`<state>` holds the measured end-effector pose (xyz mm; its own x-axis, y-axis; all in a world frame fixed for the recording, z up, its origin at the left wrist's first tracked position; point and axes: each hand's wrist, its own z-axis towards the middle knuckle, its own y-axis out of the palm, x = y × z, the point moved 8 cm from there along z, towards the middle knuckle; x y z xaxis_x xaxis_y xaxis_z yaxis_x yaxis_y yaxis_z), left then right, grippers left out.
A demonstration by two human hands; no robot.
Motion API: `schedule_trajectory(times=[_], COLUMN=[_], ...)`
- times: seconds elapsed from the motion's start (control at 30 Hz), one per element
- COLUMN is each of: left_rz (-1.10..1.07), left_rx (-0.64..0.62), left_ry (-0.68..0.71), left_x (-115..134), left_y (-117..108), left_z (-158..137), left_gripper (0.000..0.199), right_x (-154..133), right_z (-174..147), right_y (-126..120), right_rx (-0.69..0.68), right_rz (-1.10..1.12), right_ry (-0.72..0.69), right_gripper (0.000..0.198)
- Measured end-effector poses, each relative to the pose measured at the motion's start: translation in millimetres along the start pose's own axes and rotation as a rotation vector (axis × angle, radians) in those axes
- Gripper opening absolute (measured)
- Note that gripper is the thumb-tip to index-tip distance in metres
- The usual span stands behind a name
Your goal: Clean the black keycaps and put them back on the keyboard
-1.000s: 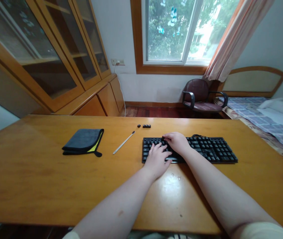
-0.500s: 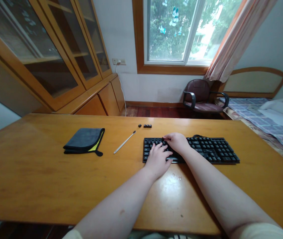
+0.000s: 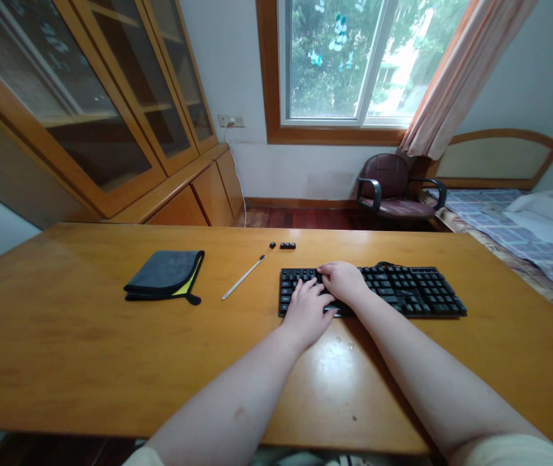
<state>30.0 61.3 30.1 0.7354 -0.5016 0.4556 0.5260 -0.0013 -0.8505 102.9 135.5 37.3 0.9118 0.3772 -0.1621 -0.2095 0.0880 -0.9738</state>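
A black keyboard (image 3: pixel 417 291) lies on the wooden desk under both hands. My left hand (image 3: pixel 308 307) rests on its left part, fingers spread across the keys. Right beside it, my right hand (image 3: pixel 342 281) is closed, thumb and forefinger pinched at a keycap near the upper rows; the fingertips partly hide it. Beyond the keyboard, three black keycaps (image 3: pixel 287 246) stand in a row, with a single keycap (image 3: pixel 272 245) to their left. A white toothbrush (image 3: pixel 242 278) with dark bristles lies slanted left of the keyboard.
A folded grey cloth (image 3: pixel 164 272) with a yellow inner side lies on the left of the desk (image 3: pixel 87 362). Past the far edge stand a dark red office chair (image 3: pixel 388 184) and a bed (image 3: pixel 543 226). A glass-door cabinet (image 3: pixel 131 97) rises at left.
My right hand has shifted very slightly down and left over the keys. My left hand and the loose items have stayed in place.
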Motion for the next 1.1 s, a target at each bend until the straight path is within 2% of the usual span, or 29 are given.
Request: schedule_trajectory(times=[0.17,0.37,0.6,0.73,0.87,1.1], left_rz=[-0.007,-0.020,-0.114,-0.146,-0.151,-0.163], left_rx=[-0.001,0.037,0.083,0.130,0.157,0.161], left_ry=[-0.009,-0.015,0.041,0.062,0.071,0.075], left_x=[0,2,8,9,11,11], left_y=[0,-2,-3,-6,-8,-8], left_z=[1,1,-1,-2,-2,-2], left_gripper=[0.022,0.027,0.020,0.017,0.017,0.016], right_x=[1,3,-4,0,-2,-5], right_z=[-2,16,88,118,126,120], right_y=[0,-13,13,31,44,37], right_rx=[0.007,0.128,-0.031,-0.094,-0.141,-0.152], right_rz=[0.012,0.140,0.163,0.146,0.122,0.059], right_ry=[-0.001,0.107,0.123,0.136,0.119,0.135], right_gripper=[0.029,0.027,0.028,0.041,0.046,0.021])
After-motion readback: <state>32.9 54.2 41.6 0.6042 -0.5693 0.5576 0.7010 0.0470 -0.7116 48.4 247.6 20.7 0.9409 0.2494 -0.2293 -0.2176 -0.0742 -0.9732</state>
